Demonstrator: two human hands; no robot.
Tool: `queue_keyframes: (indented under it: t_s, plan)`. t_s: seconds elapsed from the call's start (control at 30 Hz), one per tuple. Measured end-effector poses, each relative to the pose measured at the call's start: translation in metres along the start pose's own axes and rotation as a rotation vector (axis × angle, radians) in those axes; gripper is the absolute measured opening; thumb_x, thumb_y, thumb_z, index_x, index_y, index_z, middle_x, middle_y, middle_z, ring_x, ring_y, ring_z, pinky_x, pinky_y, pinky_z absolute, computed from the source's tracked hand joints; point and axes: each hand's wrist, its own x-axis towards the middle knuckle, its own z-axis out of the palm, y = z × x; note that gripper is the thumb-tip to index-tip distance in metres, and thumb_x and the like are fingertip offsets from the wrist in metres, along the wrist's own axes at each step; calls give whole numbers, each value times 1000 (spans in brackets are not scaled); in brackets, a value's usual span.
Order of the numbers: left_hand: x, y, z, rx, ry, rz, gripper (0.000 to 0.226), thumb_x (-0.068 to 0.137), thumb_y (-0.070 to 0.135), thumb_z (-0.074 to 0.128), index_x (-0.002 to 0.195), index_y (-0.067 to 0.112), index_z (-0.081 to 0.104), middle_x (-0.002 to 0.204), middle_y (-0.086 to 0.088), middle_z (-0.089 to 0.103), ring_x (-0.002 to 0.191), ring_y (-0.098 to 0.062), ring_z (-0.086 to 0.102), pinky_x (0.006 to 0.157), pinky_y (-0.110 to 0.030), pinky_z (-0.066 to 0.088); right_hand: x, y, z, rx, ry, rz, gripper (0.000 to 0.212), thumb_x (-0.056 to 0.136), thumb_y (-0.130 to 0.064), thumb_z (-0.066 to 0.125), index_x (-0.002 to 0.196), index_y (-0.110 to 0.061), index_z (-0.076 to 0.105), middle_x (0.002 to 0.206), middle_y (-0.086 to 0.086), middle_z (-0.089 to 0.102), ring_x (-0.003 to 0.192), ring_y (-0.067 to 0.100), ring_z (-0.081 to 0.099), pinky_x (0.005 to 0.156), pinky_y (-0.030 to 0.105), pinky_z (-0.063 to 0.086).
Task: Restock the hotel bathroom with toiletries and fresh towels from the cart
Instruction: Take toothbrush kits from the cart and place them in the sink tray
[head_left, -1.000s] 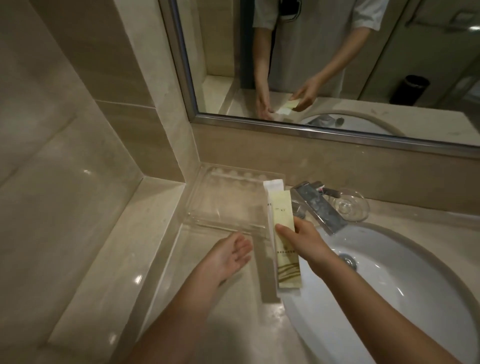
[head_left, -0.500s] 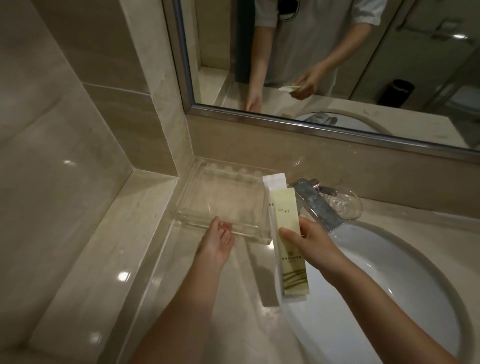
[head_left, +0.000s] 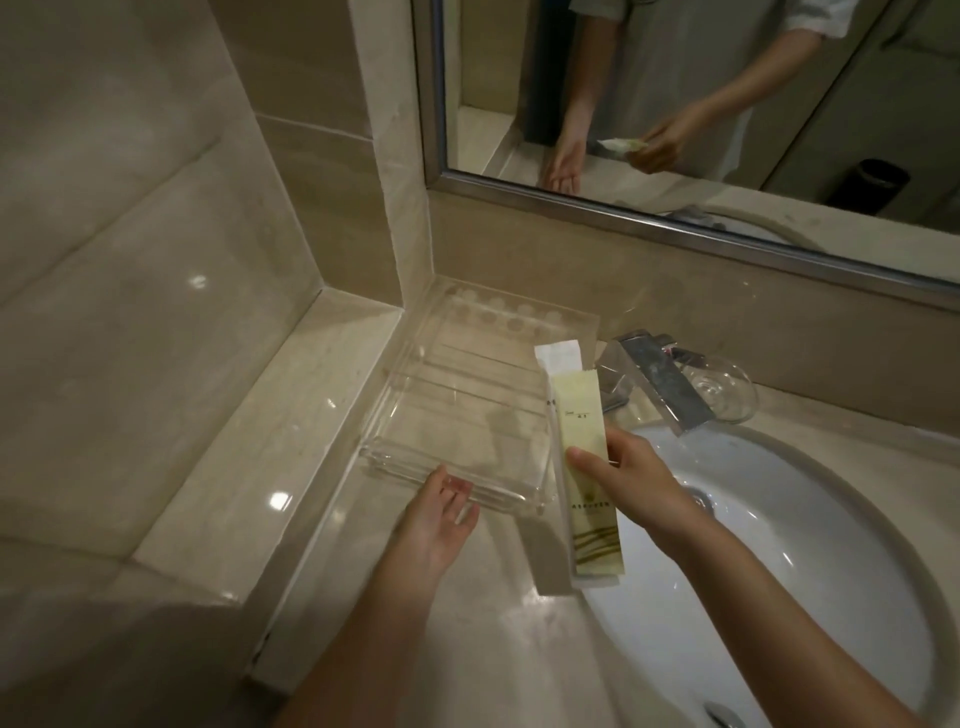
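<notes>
A clear acrylic amenity tray (head_left: 415, 395) sits in the corner of the beige counter, with nothing in it that I can see. My left hand (head_left: 436, 519) touches its front edge with straight fingers. My right hand (head_left: 628, 483) grips two long flat toiletry packets (head_left: 582, 431), a pale yellow one on top of a white one. The packets hang just right of the tray, over the rim of the basin.
A white oval basin (head_left: 810, 561) fills the right side, with a chrome tap (head_left: 660, 384) behind it. A small clear glass dish (head_left: 727, 389) stands beside the tap. The mirror (head_left: 727, 104) above reflects a person. A raised marble ledge (head_left: 260, 457) runs along the left.
My left hand has reached forward from above the counter to the tray's front edge. My right hand with the packets has hardly moved. The view has tilted a little to the left.
</notes>
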Motion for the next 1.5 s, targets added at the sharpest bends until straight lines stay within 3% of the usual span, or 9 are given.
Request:
queue_keyframes:
  t_s: [0.1, 0.27, 0.4, 0.63, 0.73, 0.83, 0.97, 1.27, 1.5]
  plan:
    - [-5, -4, -4, -9, -1, 1, 20, 98, 24, 43, 89, 10, 52, 116, -7, 55, 127, -18, 44, 96, -34, 36, -3, 6, 1, -14, -15, 19, 15, 94, -16, 53, 93, -30, 59, 96, -6, 67, 86, 12, 64, 70, 24, 52]
    - [-14, -10, -10, -33, 21, 26, 45, 99, 24, 42, 137, 0, 38, 145, -11, 39, 133, -20, 39, 102, -34, 34, -8, 16, 2, 18, 2, 51, 18, 93, -14, 55, 108, -23, 56, 102, -2, 68, 90, 14, 65, 71, 26, 54]
    - [-16, -8, -12, 5, 72, 31, 27, 98, 22, 43, 110, 1, 55, 138, -15, 44, 135, -23, 37, 104, -35, 33, -8, 19, 3, 23, 8, 82, 18, 92, -16, 56, 109, -22, 54, 101, -3, 67, 91, 16, 66, 73, 30, 54]
    - [-43, -5, 3, 228, 168, 290, 38, 90, 18, 57, 126, 12, 47, 120, -5, 51, 111, -17, 52, 84, -29, 40, -12, 17, 13, 24, -58, 11, 14, 93, -15, 54, 95, -26, 63, 98, -2, 70, 86, 12, 66, 74, 27, 54]
    - [-66, 0, 19, 558, -14, 484, 21, 92, 21, 54, 113, 18, 56, 101, 0, 63, 81, -6, 58, 65, -17, 44, -13, 14, 19, 42, -101, -12, 14, 93, -15, 55, 97, -23, 65, 98, 0, 71, 85, 12, 67, 75, 28, 54]
    - [-79, 3, 30, 748, -236, 490, 17, 93, 21, 52, 106, 19, 62, 100, 3, 69, 88, -9, 64, 73, -25, 46, -16, 9, 22, 66, -169, -38, 18, 93, -13, 54, 101, -25, 66, 94, -6, 72, 82, 6, 68, 68, 20, 54]
    - [-82, 3, 30, 702, -220, 487, 15, 92, 13, 54, 100, 18, 66, 97, -1, 72, 92, -20, 67, 83, -36, 54, -18, 5, 23, 49, -248, -34, 20, 93, -13, 54, 102, -26, 66, 95, -6, 73, 86, 9, 69, 68, 19, 53]
    - [-73, 12, 19, 513, -37, 471, 16, 92, 8, 54, 105, 11, 62, 93, -2, 69, 80, -14, 65, 65, -27, 55, -11, 8, 11, 171, -46, -17, 15, 95, -9, 48, 105, -14, 59, 85, 12, 72, 67, 25, 70, 64, 32, 58]
    - [-58, 25, 5, 253, 10, 407, 10, 92, 10, 53, 97, 13, 62, 98, -7, 65, 86, -19, 63, 70, -29, 53, 2, 17, 9, -95, -75, -25, 9, 88, -16, 61, 87, -20, 69, 78, 3, 66, 69, 7, 60, 65, 23, 48]
